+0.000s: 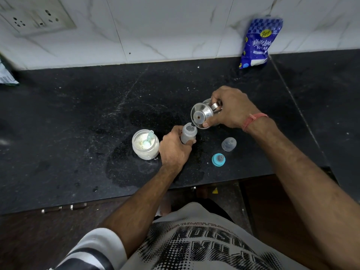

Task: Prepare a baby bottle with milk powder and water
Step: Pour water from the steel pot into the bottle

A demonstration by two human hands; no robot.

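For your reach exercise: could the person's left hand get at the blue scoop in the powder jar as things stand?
Probably not yet: the left hand is gripping the bottle. The jar stands open right beside it, the scoop unobstructed.

Even, fairly dim indoor light falls from above me. My black counter (81, 121) shows a dull sheen and a wet patch, with no hard shadows. The steel cup (202, 114) glints. The wide lens bows the edges, where the wall socket (37, 18) smears soft.
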